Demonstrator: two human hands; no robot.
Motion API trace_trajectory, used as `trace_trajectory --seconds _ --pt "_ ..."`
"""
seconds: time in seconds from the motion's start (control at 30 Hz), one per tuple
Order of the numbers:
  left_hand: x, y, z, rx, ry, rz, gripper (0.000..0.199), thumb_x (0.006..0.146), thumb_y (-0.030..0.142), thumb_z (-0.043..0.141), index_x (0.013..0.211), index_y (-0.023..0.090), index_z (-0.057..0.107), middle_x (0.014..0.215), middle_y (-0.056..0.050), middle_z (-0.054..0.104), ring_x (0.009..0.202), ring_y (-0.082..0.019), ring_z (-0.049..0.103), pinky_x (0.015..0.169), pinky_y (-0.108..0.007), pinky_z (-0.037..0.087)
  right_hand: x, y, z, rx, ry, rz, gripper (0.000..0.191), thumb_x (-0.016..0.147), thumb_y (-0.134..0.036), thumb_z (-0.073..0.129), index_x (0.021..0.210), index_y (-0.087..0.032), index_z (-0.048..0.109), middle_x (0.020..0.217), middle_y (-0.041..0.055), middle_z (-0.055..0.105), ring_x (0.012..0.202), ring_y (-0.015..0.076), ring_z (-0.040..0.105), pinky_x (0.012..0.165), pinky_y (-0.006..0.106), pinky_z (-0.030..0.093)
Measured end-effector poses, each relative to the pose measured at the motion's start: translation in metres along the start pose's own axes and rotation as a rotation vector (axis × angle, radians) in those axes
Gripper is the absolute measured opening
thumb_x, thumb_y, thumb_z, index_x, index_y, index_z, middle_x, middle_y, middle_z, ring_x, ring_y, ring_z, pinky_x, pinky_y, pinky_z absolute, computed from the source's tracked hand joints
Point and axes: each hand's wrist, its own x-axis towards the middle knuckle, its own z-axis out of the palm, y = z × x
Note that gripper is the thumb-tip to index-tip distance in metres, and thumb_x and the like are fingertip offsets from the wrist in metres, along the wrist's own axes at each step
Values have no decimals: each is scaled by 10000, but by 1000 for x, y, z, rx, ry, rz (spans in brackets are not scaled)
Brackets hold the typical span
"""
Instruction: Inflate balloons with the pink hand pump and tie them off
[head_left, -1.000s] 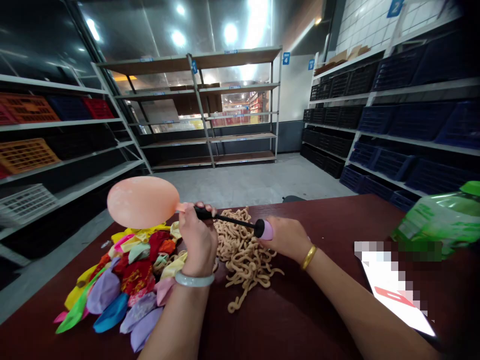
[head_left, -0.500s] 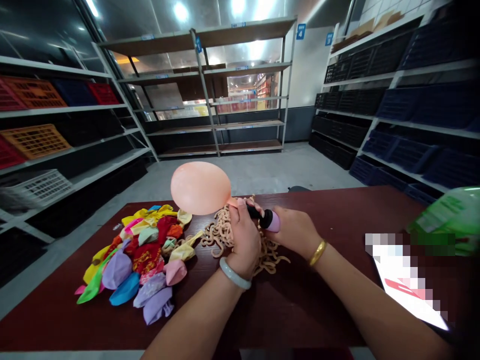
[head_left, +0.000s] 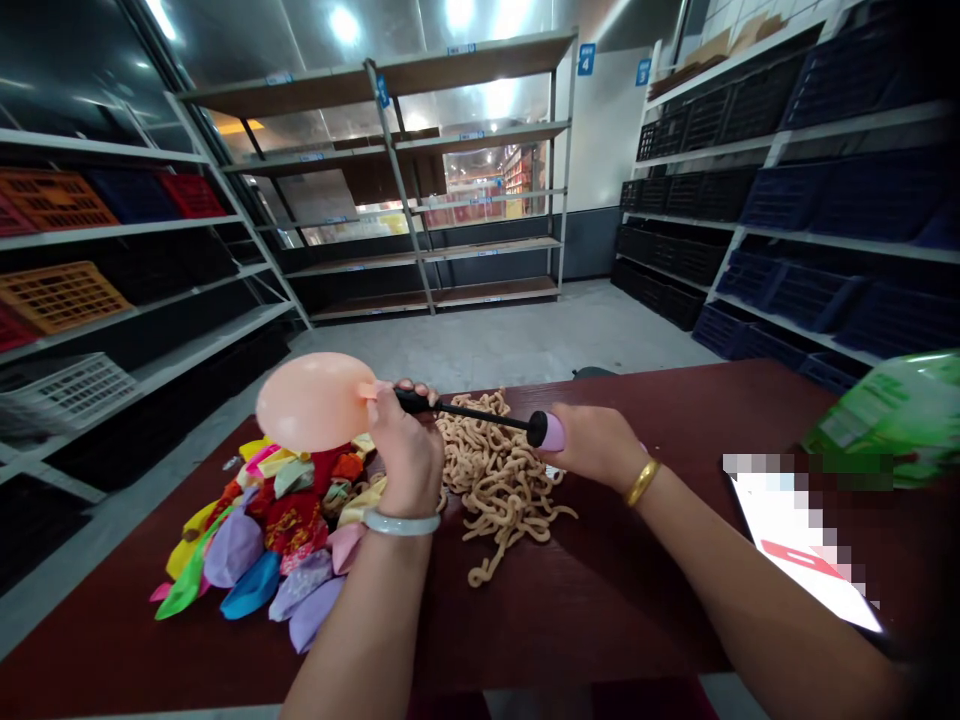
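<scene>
The left hand, wrist upright, pinches the peach balloon at the pump, whose purple handle the right hand grips sideways, its fingertips mostly hidden.

A peach-coloured, rounded rubber balloon is inflated and smooth, its full end towards nine o'clock and its neck at three, meeting a slim black hand pump, the joint partly hidden. The pump slants slightly down towards four o'clock, its thin black rod drawn out to a lilac plastic handle.
</scene>
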Motion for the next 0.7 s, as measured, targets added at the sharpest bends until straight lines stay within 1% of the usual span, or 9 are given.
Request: trace_trajectory --seconds 0.07,0.13,0.23,0.33,0.4,0.47,0.57,0.63,0.7 --pt "-20 -12 7 -5 -10 -24 269 818 357 638 832 206 416 723 40 483 613 -89 525 579 -230 441 -2 -1 -1 -11 -1 7 449 798 -631 506 928 -208 584 851 74 703 757 239 663 593 292 361" --pt "-45 -25 16 2 -45 -82 261 839 371 626 832 205 424 737 34 493 618 -89 524 597 -239 453 -5 -7 -2 -3 1 14 440 801 -625 505 923 -208 582 851 77 702 768 249 669 604 296 374" --pt "-78 -40 25 30 -104 -142 224 878 366 587 824 203 443 745 24 503 610 -94 522 602 -254 469 -9 -18 -2 39 15 15 365 806 -556 528 917 -212 576 843 71 702 756 250 673 601 293 381" --pt "-92 -43 30 31 -159 -160 193 897 341 567 819 197 464 750 16 508 613 -96 522 601 -257 474 -11 -25 -2 71 40 11 294 808 -493 539 910 -219 568 856 59 705 758 244 675 593 288 378" --pt "-86 -38 29 33 -182 -180 199 890 341 577 812 195 465 748 13 517 618 -100 532 611 -262 479 -11 -25 -2 88 38 13 321 821 -524 517 910 -220 567 862 58 706 757 239 676 588 287 378" --pt "-68 -28 25 28 -180 -171 208 870 337 603 813 198 458 741 17 517 622 -105 545 615 -268 480 -9 -22 -2 94 24 11 374 828 -575 492 921 -221 570 863 59 707 758 237 676 586 287 380" --pt "-30 -9 12 9 -118 -76 221 826 295 641 818 209 439 727 30 505 610 -110 550 584 -261 461 -5 -15 -1 59 -1 9 430 817 -615 492 949 -215 578 870 66 708 771 238 676 596 286 389" --pt "-8 2 3 17 -54 -19 211 815 277 637 823 212 437 726 33 507 602 -105 549 562 -246 439 -3 -10 0 40 -13 7 449 804 -627 508 957 -212 585 873 71 709 773 240 675 600 286 391" --pt "5 7 -2 22 -27 6 213 812 283 632 821 211 432 717 38 499 596 -100 543 564 -242 435 -2 -6 1 30 -8 5 449 796 -630 519 945 -212 588 866 72 708 765 243 673 599 290 391"
